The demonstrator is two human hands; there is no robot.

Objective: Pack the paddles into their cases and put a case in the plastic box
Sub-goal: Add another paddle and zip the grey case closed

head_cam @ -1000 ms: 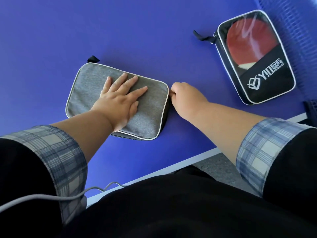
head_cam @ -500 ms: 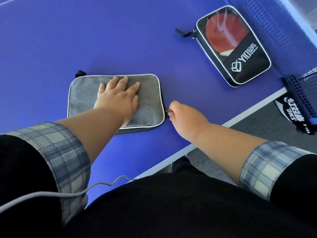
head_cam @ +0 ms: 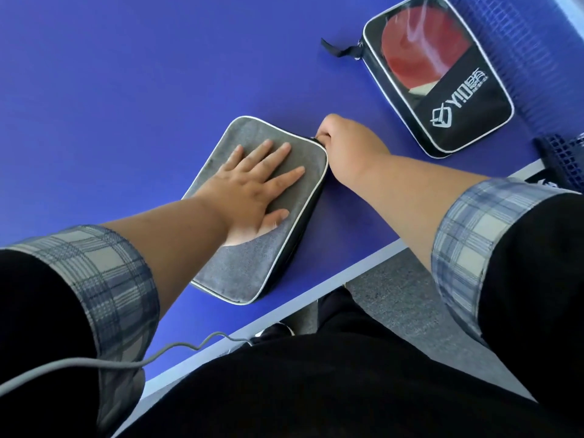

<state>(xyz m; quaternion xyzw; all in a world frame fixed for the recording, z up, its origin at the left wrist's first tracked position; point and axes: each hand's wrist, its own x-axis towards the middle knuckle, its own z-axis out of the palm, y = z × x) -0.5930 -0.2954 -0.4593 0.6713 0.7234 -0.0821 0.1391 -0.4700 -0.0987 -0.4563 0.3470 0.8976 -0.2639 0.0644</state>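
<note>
Grey paddle case (head_cam: 252,257) being zipped on the blue table (head_cam: 110,90).
Left hand (head_cam: 252,191) lies spread flat on the case; right hand (head_cam: 347,137), fingers pressed together, apparently pinches the zipper pull at its far right corner. Its long axis runs toward the person; black case (head_cam: 442,90) lies well apart, far right.

**Hands: L flat, R pinching**

Your left hand (head_cam: 252,181) lies palm-down, fingers spread, arm extended fwd. Your right hand (head_cam: 344,137) is curled, fingertips pinched together at its far end, wrist bent inward. Both sleeves rolled to forearm.
</note>
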